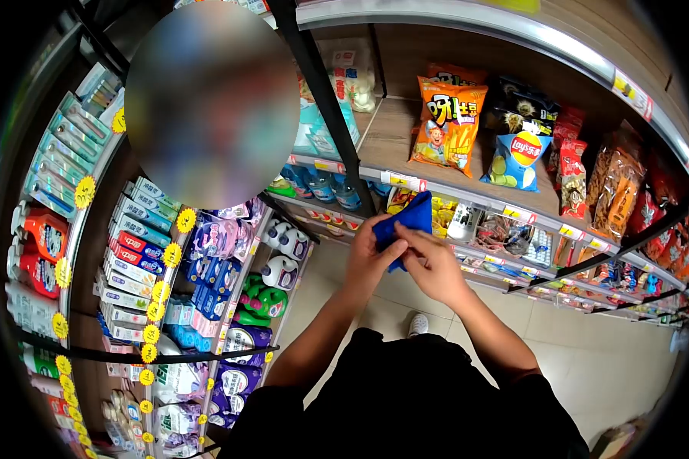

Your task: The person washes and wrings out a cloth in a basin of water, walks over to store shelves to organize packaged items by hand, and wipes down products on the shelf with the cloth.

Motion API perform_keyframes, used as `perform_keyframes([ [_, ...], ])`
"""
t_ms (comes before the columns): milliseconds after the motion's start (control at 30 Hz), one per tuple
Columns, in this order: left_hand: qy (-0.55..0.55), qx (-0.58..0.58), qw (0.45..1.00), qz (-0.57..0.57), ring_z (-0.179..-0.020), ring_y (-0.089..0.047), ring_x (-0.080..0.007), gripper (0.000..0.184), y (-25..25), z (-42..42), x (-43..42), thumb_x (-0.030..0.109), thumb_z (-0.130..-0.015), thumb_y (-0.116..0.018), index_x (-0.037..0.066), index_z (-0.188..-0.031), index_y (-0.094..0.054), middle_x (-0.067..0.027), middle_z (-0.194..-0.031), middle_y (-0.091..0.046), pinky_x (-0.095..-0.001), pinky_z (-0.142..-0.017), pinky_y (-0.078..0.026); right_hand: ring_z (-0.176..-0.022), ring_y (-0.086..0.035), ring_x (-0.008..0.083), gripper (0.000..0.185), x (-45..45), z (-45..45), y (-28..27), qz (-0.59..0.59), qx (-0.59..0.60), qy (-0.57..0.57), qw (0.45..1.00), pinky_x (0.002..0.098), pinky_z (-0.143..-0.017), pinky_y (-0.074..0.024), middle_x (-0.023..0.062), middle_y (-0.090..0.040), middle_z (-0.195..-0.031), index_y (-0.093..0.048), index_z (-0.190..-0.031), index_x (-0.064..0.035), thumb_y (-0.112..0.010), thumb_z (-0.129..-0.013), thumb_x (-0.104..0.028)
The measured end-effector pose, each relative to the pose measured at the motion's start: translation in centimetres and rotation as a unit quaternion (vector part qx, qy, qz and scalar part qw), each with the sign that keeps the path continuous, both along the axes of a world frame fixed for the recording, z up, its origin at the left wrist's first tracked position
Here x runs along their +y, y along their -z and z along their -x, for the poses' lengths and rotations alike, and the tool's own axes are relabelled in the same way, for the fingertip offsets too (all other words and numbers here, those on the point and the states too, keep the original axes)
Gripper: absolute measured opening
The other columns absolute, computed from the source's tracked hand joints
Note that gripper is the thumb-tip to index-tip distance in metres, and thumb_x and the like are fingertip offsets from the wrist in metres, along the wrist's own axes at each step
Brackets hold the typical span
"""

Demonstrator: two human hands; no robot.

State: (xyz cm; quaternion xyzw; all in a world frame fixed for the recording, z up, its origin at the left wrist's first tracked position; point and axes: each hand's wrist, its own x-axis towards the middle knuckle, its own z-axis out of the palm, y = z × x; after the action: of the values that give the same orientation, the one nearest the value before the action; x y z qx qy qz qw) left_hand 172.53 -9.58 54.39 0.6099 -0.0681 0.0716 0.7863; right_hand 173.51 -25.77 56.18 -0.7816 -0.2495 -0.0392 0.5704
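Note:
A folded dark-blue cloth is held up in front of my chest, level with the snack shelf. My left hand is closed on its left side, the thumb lying across the front. From the right, my right hand pinches the lower part, fingers bent inward. Both thumbs almost meet over the fabric, and its underside is hidden by the fingers. Just beyond the cloth are yellow snack packs on a lower shelf.
An orange chip bag and a blue Lay's bag stand on the upper shelf. Left are toothpaste boxes, purple packs and green bottles. A dark bar crosses the left shelving. Tiled floor lies below.

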Motion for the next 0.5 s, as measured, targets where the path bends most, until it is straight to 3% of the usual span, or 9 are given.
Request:
perform_keyframes([
  [67, 0.004, 0.028, 1.000, 0.014, -0.102, -0.064, -0.0108, 0.035, 0.1, -0.7, 1.1, 0.016, -0.100, -0.068, 0.001, -0.130, -0.057, -0.0074, -0.116, -0.067, -0.0274, -0.094, -0.051, -0.087, -0.069, 0.0161, 0.038, -0.6, -0.9, 0.0, 0.031, -0.019, -0.038, 0.999, 0.0310, -0.081, -0.0561, 0.0131, -0.073, -0.107, -0.064, -0.133, 0.0022, -0.057, -0.096, 0.001],
  [133, 0.030, 0.129, 0.991, -0.003, -0.105, -0.062, -0.0108, 0.031, 0.6, -1.6, 3.0, 0.017, -0.101, -0.068, 0.001, -0.126, -0.059, -0.0071, -0.114, -0.068, -0.0265, -0.092, -0.051, -0.085, -0.070, 0.0163, 0.032, -1.0, -2.1, 1.2, -0.106, 0.115, -0.070, 0.985, 0.0314, -0.079, -0.0569, 0.0125, -0.073, -0.107, -0.066, -0.129, -0.0013, -0.058, -0.098, -0.003],
  [200, 0.035, 0.103, 0.994, 0.009, -0.105, -0.061, -0.0101, 0.026, 0.5, -2.6, 3.8, 0.017, -0.101, -0.067, 0.001, -0.122, -0.061, -0.0067, -0.114, -0.068, -0.0260, -0.092, -0.051, -0.091, -0.070, 0.0169, 0.034, -1.7, -3.2, 2.8, -0.165, 0.132, -0.056, 0.976, 0.0307, -0.085, -0.0567, 0.0116, -0.070, -0.115, -0.061, -0.133, -0.0002, -0.061, -0.100, -0.006],
  [267, 0.070, 0.083, 0.994, 0.018, -0.098, -0.061, -0.0093, 0.023, -0.3, -3.0, 5.1, 0.015, -0.103, -0.063, 0.002, -0.121, -0.060, -0.0039, -0.106, -0.067, -0.0246, -0.089, -0.048, -0.103, -0.067, 0.0169, 0.043, -1.4, -3.5, 3.0, -0.199, 0.111, 0.123, 0.966, 0.0307, -0.092, -0.0543, 0.0118, -0.068, -0.119, -0.054, -0.139, 0.0015, -0.066, -0.099, -0.010],
  [300, 0.085, 0.088, 0.991, 0.046, -0.100, -0.060, -0.0102, 0.019, -0.3, -3.4, 5.9, 0.014, -0.104, -0.061, 0.003, -0.120, -0.060, -0.0037, -0.107, -0.066, -0.0263, -0.092, -0.047, -0.103, -0.067, 0.0169, 0.043, -1.3, -3.8, 3.0, -0.198, 0.109, 0.128, 0.966, 0.0307, -0.092, -0.0543, 0.0118, -0.068, -0.119, -0.054, -0.139, 0.0015, -0.066, -0.099, -0.010],
  [400, 0.142, 0.077, 0.982, 0.098, -0.102, -0.060, -0.0111, 0.018, -0.3, -4.4, 8.3, 0.014, -0.104, -0.060, 0.004, -0.120, -0.059, -0.0040, -0.109, -0.065, -0.0281, -0.095, -0.047, -0.112, -0.060, 0.0135, 0.051, -0.4, -4.7, 2.9, -0.218, 0.333, -0.036, 0.917, 0.0296, -0.094, -0.0511, 0.0052, -0.068, -0.113, -0.052, -0.142, -0.0021, -0.072, -0.098, -0.020],
  [500, 0.163, 0.108, 0.972, 0.133, -0.098, -0.058, -0.0082, 0.022, 0.1, -5.6, 10.8, 0.018, -0.103, -0.064, 0.005, -0.121, -0.062, -0.0031, -0.108, -0.064, -0.0254, -0.091, -0.048, -0.102, -0.061, 0.0112, 0.038, 1.9, -4.8, 3.6, -0.194, 0.330, -0.028, 0.924, 0.0279, -0.089, -0.0504, 0.0015, -0.066, -0.108, -0.060, -0.128, -0.0047, -0.073, -0.098, -0.024],
])
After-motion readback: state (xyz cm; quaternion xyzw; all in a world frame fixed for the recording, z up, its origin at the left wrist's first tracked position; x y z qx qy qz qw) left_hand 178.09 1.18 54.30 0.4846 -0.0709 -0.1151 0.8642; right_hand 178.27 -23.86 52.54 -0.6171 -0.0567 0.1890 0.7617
